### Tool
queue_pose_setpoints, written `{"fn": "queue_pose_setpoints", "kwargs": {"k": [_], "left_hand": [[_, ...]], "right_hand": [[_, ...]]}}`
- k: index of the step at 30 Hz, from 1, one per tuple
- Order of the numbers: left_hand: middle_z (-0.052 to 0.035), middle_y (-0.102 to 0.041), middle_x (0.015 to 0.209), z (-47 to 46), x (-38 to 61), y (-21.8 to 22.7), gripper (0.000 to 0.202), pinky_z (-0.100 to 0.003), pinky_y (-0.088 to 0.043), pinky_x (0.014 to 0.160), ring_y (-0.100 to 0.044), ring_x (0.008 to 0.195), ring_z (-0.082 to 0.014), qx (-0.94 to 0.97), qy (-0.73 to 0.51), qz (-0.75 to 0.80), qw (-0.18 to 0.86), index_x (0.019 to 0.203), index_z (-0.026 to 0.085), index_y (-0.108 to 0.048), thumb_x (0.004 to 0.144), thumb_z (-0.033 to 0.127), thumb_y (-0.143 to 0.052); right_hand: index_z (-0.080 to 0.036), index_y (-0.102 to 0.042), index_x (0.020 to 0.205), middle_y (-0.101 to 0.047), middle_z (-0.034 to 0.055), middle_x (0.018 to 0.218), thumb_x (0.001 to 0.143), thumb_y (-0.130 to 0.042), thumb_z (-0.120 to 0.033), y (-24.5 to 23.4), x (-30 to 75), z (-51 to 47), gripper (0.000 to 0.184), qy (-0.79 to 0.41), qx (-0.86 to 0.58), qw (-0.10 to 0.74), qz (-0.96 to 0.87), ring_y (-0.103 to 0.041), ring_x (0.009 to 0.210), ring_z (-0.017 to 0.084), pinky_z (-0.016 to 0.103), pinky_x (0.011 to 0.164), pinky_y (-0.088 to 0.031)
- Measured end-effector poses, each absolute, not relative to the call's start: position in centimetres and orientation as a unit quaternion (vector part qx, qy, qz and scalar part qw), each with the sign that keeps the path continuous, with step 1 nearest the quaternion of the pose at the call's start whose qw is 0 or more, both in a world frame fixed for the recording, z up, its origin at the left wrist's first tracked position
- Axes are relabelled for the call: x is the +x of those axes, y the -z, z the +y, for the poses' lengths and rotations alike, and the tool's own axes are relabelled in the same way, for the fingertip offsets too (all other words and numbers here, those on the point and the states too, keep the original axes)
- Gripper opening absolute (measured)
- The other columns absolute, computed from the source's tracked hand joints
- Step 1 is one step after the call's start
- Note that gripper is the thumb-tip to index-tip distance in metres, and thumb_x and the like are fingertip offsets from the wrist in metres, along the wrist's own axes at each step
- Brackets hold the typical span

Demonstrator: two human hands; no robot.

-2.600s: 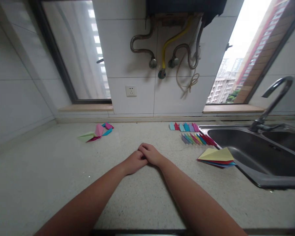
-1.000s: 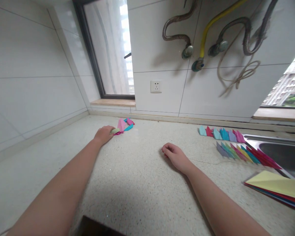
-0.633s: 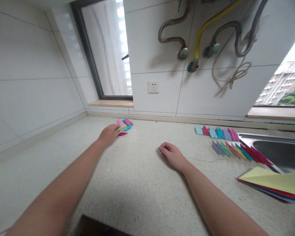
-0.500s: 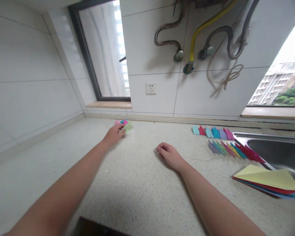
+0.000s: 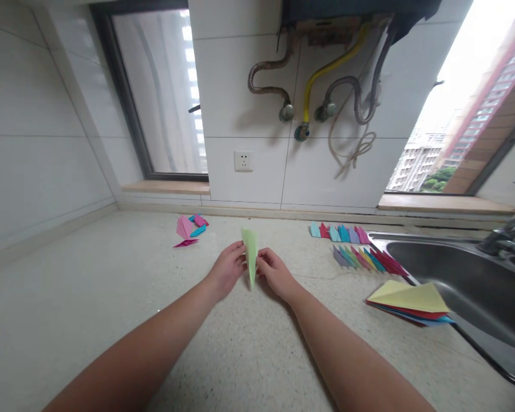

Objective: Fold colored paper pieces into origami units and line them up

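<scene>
A light green folded paper piece [image 5: 250, 254] stands on edge between both hands at the middle of the speckled countertop [image 5: 90, 297]. My left hand [image 5: 225, 272] pinches its left side and my right hand [image 5: 274, 273] pinches its right side. Both hands are closed on the paper. A small heap of pink, magenta and blue folded pieces [image 5: 189, 229] lies behind and to the left of my left hand.
Two rows of small coloured folded pieces [image 5: 356, 246] lie near the sink's left rim. A stack of coloured paper triangles [image 5: 407, 300], yellow on top, rests by the steel sink [image 5: 463, 286]. A faucet [image 5: 504, 237], wall socket [image 5: 242, 161] and hoses [image 5: 309, 91] are behind.
My left hand reached to the heap at the left, picked up the green folded piece and brought it to the middle. My right hand closed on its other side.
</scene>
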State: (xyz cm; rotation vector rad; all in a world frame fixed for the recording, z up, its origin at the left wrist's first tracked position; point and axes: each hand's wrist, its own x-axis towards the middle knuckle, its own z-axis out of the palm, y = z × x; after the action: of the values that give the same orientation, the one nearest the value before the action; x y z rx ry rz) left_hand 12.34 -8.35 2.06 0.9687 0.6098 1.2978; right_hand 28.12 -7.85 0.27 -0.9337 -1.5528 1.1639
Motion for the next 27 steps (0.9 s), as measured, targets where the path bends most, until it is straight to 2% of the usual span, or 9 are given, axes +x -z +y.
{"fn": "queue_pose_setpoints", "kwargs": {"k": [6,9,12,22,25,27], "left_hand": [[-0.0069,-0.069,0.1,-8.5,11.8,-1.9,0.022,-0.029,-0.049,0.083,-0.064,0.09,-0.0158,0.429,-0.583,0.259,0.64,0.099,0.017,-0.065,0.082,0.029,-0.07],[-0.0076,-0.07,0.098,-8.8,11.9,-2.1,0.022,-0.031,-0.048,0.086,-0.065,0.091,-0.0173,0.437,-0.585,0.265,0.629,0.095,0.015,-0.067,0.08,0.03,-0.072],[-0.0089,-0.07,0.094,-8.8,12.0,-2.3,0.025,-0.032,-0.048,0.085,-0.065,0.088,-0.0181,0.452,-0.583,0.277,0.616,0.092,0.014,-0.069,0.079,0.035,-0.073],[-0.0039,-0.065,0.084,-7.8,11.0,-3.3,0.023,-0.024,-0.043,0.067,-0.058,0.081,-0.0148,0.5,-0.612,0.35,0.503,0.079,0.017,-0.069,0.078,0.04,-0.071],[-0.0021,-0.063,0.076,-7.8,10.9,-3.2,0.024,-0.024,-0.04,0.064,-0.055,0.075,-0.0133,0.525,-0.609,0.353,0.478,0.074,0.017,-0.066,0.08,0.04,-0.069],[-0.0014,-0.062,0.073,-7.9,11.0,-3.1,0.026,-0.024,-0.039,0.063,-0.052,0.07,-0.0125,0.536,-0.609,0.35,0.468,0.072,0.017,-0.064,0.081,0.041,-0.068]], "right_hand": [[-0.02,-0.055,0.093,-0.058,-0.0014,0.077,0.086,-0.059,-0.045,-0.3,28.0,-8.6,0.027,-0.481,-0.359,0.452,-0.66,-0.054,0.065,0.013,0.028,0.064,-0.046],[-0.019,-0.057,0.094,-0.061,-0.0002,0.079,0.083,-0.064,-0.042,-0.2,27.9,-8.8,0.027,-0.433,-0.373,0.451,-0.685,-0.054,0.068,0.013,0.027,0.065,-0.044],[-0.018,-0.059,0.09,-0.06,0.0,0.078,0.085,-0.06,-0.039,-0.2,28.1,-8.8,0.021,-0.374,-0.398,0.454,-0.704,-0.052,0.069,0.013,0.027,0.067,-0.042],[-0.02,-0.047,0.076,-0.046,-0.0047,0.069,0.086,-0.055,-0.033,-0.9,28.9,-9.0,0.018,-0.393,-0.397,0.438,-0.704,-0.042,0.065,0.011,0.026,0.063,-0.035],[-0.02,-0.044,0.073,-0.045,-0.0048,0.068,0.086,-0.056,-0.032,-1.3,28.8,-9.3,0.021,-0.4,-0.396,0.434,-0.704,-0.041,0.065,0.011,0.026,0.063,-0.035],[-0.019,-0.048,0.077,-0.049,-0.0035,0.071,0.086,-0.056,-0.034,-1.5,28.7,-9.6,0.019,-0.407,-0.388,0.436,-0.702,-0.044,0.067,0.012,0.026,0.064,-0.037]]}}
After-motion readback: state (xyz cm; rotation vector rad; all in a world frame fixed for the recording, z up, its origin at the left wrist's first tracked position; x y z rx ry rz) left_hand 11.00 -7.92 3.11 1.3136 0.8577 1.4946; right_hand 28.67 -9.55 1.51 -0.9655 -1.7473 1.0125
